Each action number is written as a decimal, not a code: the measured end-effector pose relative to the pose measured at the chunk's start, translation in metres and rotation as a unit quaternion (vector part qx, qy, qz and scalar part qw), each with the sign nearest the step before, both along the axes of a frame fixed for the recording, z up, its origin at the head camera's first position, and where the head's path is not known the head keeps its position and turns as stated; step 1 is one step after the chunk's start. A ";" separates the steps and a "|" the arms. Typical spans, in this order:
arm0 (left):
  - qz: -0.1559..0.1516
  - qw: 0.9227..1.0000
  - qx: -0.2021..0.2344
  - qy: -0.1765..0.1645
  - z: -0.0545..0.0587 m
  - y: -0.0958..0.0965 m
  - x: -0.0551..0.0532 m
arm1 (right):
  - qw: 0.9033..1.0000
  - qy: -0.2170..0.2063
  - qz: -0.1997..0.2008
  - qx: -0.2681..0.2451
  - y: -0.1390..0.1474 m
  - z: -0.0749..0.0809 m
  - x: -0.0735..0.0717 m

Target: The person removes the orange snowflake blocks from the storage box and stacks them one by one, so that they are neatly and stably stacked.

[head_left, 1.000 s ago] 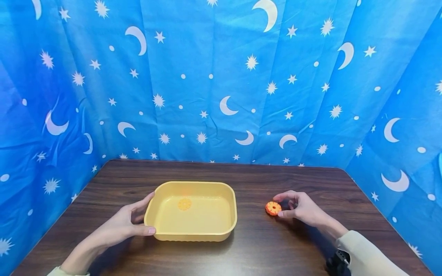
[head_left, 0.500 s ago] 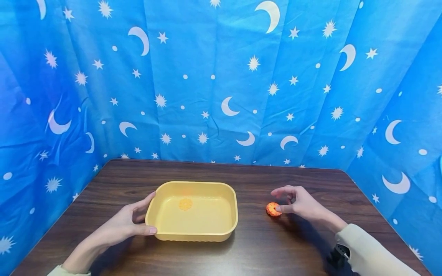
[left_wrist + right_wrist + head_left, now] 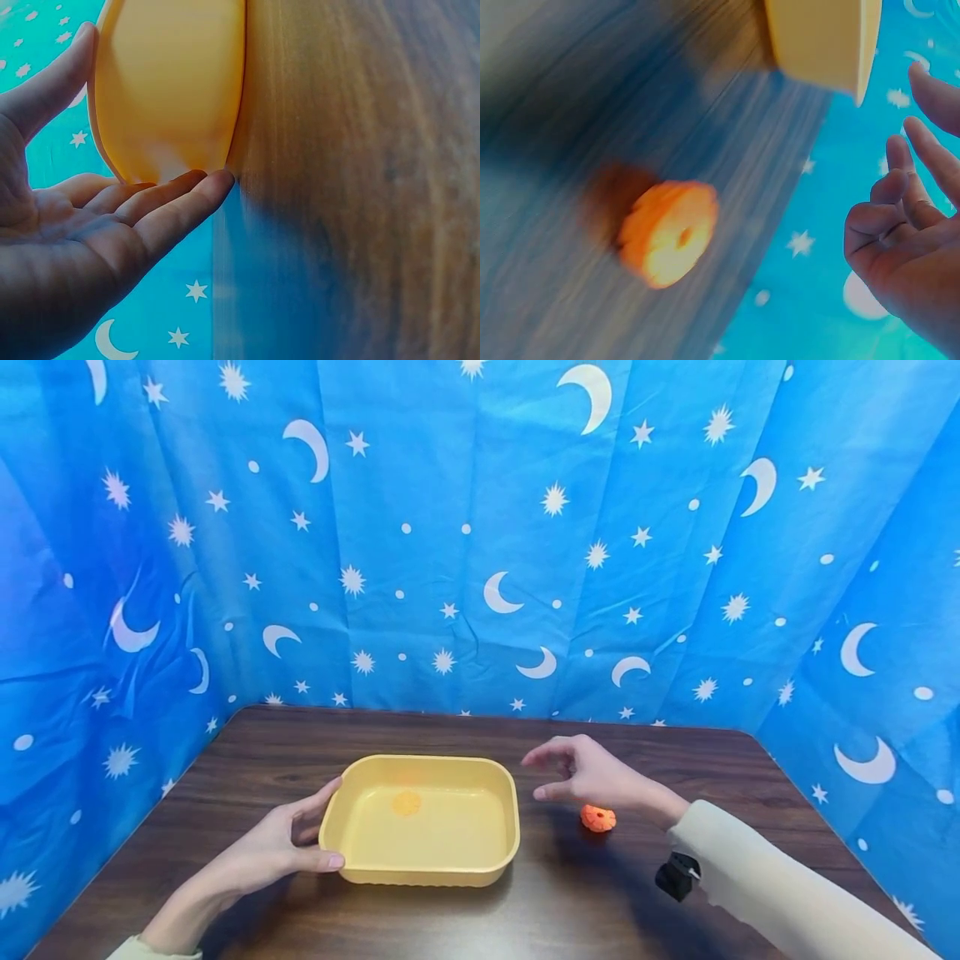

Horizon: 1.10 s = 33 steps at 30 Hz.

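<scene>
My left hand holds the left end of a yellow plastic tray, with the thumb at its near corner and the index finger at its far corner. In the left wrist view, the other fingers lie along the end wall. My right hand hovers to the right of the tray, fingers loosely bent around nothing. Behind it, on the table, lies a thick orange disc with a scalloped edge and a hole in the middle, like a toy slice; the right wrist view shows its face. Inside the tray is a faint yellow-orange flower-shaped disc.
The dark wood-grain table carries the tray and the orange disc. A blue cloth printed with white moons and stars hangs along its back and sides. A black device sits at my right wrist by the pale sleeve.
My right hand has let go of the orange disc, risen, and moved left towards the tray. The disc stays on the table, tipped differently. My left hand keeps its place on the tray.
</scene>
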<state>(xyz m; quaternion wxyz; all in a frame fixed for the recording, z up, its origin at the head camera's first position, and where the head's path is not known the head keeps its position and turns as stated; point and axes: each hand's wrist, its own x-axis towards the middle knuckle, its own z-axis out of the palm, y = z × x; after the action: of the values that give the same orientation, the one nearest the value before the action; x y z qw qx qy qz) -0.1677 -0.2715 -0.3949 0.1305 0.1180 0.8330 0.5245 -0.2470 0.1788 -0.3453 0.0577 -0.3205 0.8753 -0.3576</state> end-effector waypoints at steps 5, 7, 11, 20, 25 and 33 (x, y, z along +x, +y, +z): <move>-0.002 1.000 0.005 0.003 -0.001 0.000 -0.001 | 0.999 -0.002 0.032 -0.002 -0.033 0.007 -0.004; -0.006 1.000 0.007 0.007 -0.001 0.000 -0.003 | 0.999 0.003 0.046 -0.001 -0.045 0.009 -0.004; -0.010 1.000 0.003 0.012 0.000 0.000 -0.004 | 0.998 0.004 0.069 0.009 -0.068 0.010 -0.003; -0.014 1.000 0.008 0.012 0.000 -0.004 -0.001 | 0.994 -0.018 0.100 0.045 -0.109 0.005 -0.008; -0.012 1.000 0.006 0.015 -0.001 -0.005 0.000 | 0.988 -0.035 0.128 0.075 -0.129 -0.003 -0.016; -0.009 1.000 0.022 0.010 -0.004 -0.005 0.000 | 0.981 -0.030 0.148 0.120 -0.153 -0.021 -0.027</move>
<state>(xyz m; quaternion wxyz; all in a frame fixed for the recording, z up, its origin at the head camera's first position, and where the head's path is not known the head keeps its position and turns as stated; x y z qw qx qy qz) -0.1680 -0.2768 -0.3989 0.1245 0.1335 0.8212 0.5407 -0.2739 0.0260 -0.3666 0.1746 -0.4259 0.8527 -0.2468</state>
